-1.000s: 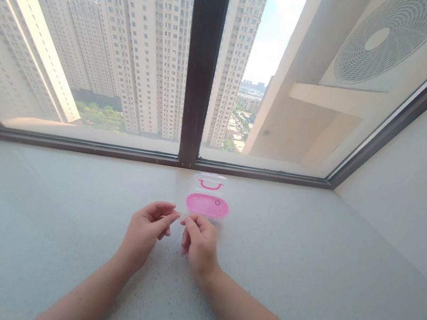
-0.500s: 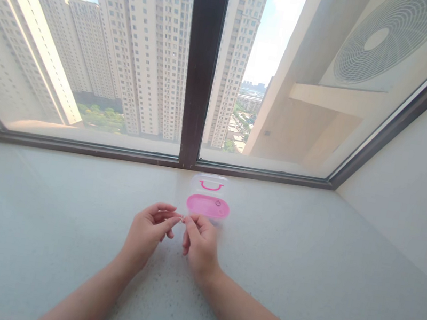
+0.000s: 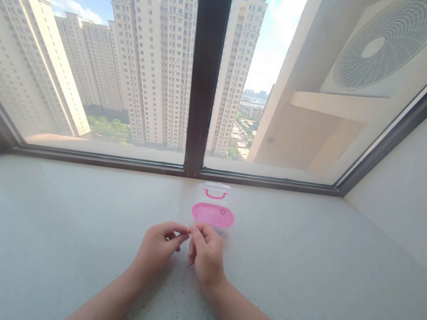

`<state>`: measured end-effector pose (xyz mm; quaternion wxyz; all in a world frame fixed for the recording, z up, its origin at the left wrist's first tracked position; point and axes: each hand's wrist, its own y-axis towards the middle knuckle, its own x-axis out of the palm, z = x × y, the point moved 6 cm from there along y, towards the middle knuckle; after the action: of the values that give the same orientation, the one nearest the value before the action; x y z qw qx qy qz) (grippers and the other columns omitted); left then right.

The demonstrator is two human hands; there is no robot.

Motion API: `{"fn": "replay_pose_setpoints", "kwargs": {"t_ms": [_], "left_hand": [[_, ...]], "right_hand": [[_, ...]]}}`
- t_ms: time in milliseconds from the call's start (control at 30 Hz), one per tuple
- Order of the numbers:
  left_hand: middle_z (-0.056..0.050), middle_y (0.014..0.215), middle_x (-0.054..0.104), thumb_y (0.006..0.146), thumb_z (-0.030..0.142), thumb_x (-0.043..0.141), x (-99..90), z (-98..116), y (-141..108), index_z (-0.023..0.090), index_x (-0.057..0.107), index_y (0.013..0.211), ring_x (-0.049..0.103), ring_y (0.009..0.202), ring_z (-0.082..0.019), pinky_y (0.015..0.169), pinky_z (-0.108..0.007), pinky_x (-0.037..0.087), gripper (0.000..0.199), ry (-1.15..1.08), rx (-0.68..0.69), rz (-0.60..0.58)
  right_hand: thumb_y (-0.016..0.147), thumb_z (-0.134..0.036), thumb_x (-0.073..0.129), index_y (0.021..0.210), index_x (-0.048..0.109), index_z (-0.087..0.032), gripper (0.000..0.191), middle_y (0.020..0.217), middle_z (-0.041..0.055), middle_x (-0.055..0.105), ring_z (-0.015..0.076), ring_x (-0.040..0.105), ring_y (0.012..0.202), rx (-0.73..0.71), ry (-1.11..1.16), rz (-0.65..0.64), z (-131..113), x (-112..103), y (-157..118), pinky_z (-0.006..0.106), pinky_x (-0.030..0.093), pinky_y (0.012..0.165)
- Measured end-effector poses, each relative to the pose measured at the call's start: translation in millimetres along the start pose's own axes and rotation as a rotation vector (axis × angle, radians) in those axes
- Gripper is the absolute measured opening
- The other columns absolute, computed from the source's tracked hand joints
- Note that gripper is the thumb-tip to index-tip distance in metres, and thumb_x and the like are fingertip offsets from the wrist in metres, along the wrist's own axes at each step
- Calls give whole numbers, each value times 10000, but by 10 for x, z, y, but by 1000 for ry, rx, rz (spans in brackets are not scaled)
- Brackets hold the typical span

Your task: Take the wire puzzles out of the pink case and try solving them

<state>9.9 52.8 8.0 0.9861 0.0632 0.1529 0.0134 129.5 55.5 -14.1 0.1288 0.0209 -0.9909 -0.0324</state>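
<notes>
My left hand (image 3: pixel 161 246) and my right hand (image 3: pixel 207 253) meet fingertip to fingertip over the pale sill. Both are closed in a pinch, thumb against fingers. Whatever lies between the fingertips is too small to make out. Just beyond the right hand stands a small box with a pink oval tray (image 3: pixel 207 214). A small dark ring (image 3: pixel 223 212) lies at the right side of this tray. Behind the tray, the clear lid (image 3: pixel 215 188) stands raised, with a pink handle (image 3: pixel 215 195) on it. My right hand partly hides the front of the box.
The speckled pale sill (image 3: pixel 62 244) runs up to a dark window frame (image 3: pixel 207 72). A white wall (image 3: pixel 417 176) borders it on the right. Tall buildings and an air-conditioner unit (image 3: pixel 381 46) are outside the glass.
The view has shifted, so everything sits a little lower and further right. My left fingers have drawn closer together, and the pale bit between the fingertips no longer shows clearly.
</notes>
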Motion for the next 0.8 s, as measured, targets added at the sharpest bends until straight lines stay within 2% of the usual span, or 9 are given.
{"fn": "replay_pose_setpoints", "kwargs": {"t_ms": [167,300,500,800], "left_hand": [[-42,683,720,707,291,655,-38,-70,22,162,724,770,640,578,-164,579,-251,498,159,-47,-15,40],[-70,770,745,668,288,703,-82,-159,30,162,734,781,687,764,-220,734,-310,533,172,-164,-63,92],[-73,789,750,637,303,748,-87,-190,21,163,737,835,693,762,-220,761,-330,544,242,-293,-84,111],[-71,771,744,654,292,725,1,-172,34,158,742,777,677,740,-214,721,-308,539,182,-273,-91,-17]], "right_hand": [[829,-339,507,715,534,-149,224,411,-77,415,55,343,315,-21,-7,33,-31,-16,0,163,260,316],[835,-337,498,738,546,-148,218,417,-75,421,57,340,319,-16,-32,40,-6,-21,8,167,252,319],[849,-315,485,684,537,-150,239,417,-69,412,52,326,346,-37,-126,38,33,-31,24,177,259,370],[842,-296,488,656,516,-158,233,411,-72,404,58,329,360,-32,-120,6,18,2,24,183,269,390]]}}
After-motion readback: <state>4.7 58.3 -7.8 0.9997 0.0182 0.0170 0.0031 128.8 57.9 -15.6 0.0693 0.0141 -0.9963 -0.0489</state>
